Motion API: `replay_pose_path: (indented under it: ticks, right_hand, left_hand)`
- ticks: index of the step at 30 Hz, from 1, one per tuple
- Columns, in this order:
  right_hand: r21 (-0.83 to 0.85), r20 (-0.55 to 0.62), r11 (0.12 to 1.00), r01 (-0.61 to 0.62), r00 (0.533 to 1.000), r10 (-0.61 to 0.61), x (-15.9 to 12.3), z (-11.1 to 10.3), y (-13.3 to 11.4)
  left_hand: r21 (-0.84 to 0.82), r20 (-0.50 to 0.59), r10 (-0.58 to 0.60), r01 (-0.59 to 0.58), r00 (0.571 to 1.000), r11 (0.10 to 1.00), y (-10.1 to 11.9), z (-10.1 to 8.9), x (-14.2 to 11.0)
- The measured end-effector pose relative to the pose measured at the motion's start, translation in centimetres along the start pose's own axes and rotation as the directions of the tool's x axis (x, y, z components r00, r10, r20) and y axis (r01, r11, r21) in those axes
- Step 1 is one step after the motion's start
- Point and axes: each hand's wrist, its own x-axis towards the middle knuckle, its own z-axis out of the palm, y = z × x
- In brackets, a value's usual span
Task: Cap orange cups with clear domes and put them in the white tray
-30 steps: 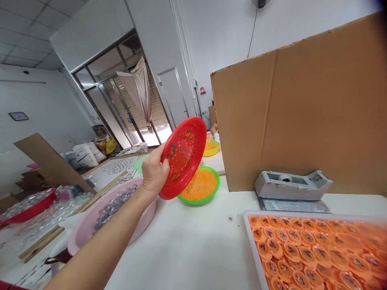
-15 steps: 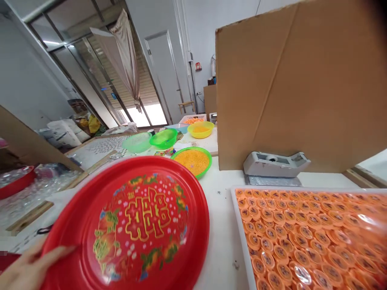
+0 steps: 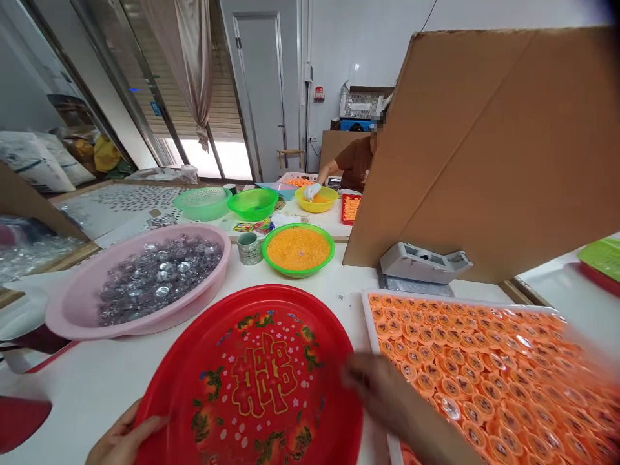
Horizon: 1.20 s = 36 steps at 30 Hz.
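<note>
A big round red tray (image 3: 188, 368) with a yellow-outlined double character and printed fruit and flowers lies low in front of me, tilted slightly. My left hand (image 3: 119, 439) is closed on its left rim, thumb on the upper face. At its right edge is my right hand (image 3: 371, 384), smeared by motion; whether its fingers grip the rim is unclear. Right of the tray, a white-rimmed tray (image 3: 372, 329) holds many round orange pieces (image 3: 450, 374) with dark marks. A pink basin (image 3: 62, 310) of clear plastic pieces (image 3: 165, 278) stands to the left.
Beyond the tray stand a green bowl of orange granules (image 3: 298, 248) and a pale cup (image 3: 249, 248). A cardboard panel (image 3: 465, 142) rises on the right, behind a grey device (image 3: 421, 261). Across the table, another person's gloved hand (image 3: 312, 190) reaches into a yellow bowl (image 3: 317, 205).
The red tray has moved down and right in view, uncovering the pink basin and cup. My right hand has come into view at its right edge. A co-worker now shows at the back.
</note>
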Motion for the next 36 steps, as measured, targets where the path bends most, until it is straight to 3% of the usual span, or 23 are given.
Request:
replay_pose_path:
  ticks: [3,6,8,11,13,15,16,17,19,22,25,28,36]
  right_hand:
    - [-0.195,-0.087,0.974,-0.116,0.991,0.101,8.8,-2.8,1.1]
    - [-0.312,-0.083,0.929,-0.199,0.98,0.182,15.4,-2.9,2.5]
    - [-0.39,-0.073,0.889,-0.241,0.97,0.231,17.6,-2.2,3.6]
    - [-0.475,-0.033,0.838,-0.269,0.957,0.288,18.6,-1.4,5.0]
    - [-0.508,-0.002,0.819,-0.267,0.951,0.309,18.7,-1.2,5.7]
    - [-0.528,0.02,0.808,-0.261,0.948,0.319,18.8,-1.3,6.1]
    - [-0.534,0.027,0.805,-0.258,0.946,0.322,19.0,-1.3,6.3]
    - [-0.539,0.031,0.802,-0.258,0.945,0.325,19.1,-1.3,6.4]
    - [-0.545,0.032,0.797,-0.261,0.943,0.331,19.5,-1.3,6.7]
    - [-0.54,0.008,0.796,-0.275,0.943,0.332,19.8,-1.1,7.0]
    - [-0.514,-0.038,0.809,-0.287,0.949,0.313,20.0,-0.8,7.4]
    - [-0.465,-0.096,0.835,-0.294,0.955,0.282,20.2,-0.6,7.6]
    - [-0.281,-0.147,0.921,-0.269,0.961,0.235,19.5,-1.0,7.7]
  left_hand:
    - [0.008,0.068,-0.06,0.06,0.996,0.998,-2.1,-0.2,2.1]
    - [0.26,0.085,0.101,-0.12,0.991,0.958,-2.9,-0.8,4.8]
    - [0.467,0.131,0.232,-0.267,0.964,0.843,-2.6,-1.2,6.4]
    - [0.708,0.183,0.436,-0.426,0.881,0.563,-1.0,-0.3,7.2]
    - [0.747,0.263,0.604,-0.555,0.752,0.366,1.0,2.6,6.8]
    - [0.67,0.393,0.706,-0.709,0.59,0.219,3.6,7.8,6.2]
    - [0.617,0.49,0.688,-0.771,0.535,0.16,5.1,11.1,6.1]
    - [0.572,0.598,0.633,-0.815,0.491,0.092,6.5,14.7,6.2]
    - [0.514,0.677,0.586,-0.856,0.446,0.057,9.0,22.0,7.2]
    - [0.516,0.72,0.522,-0.856,0.458,0.039,11.2,31.0,9.4]
    - [0.572,0.714,0.476,-0.82,0.513,0.025,11.5,35.9,11.0]
    - [0.604,0.714,0.437,-0.797,0.547,0.012,10.8,37.3,11.9]
    - [0.642,0.69,0.385,-0.763,0.613,0.065,11.1,36.9,13.6]
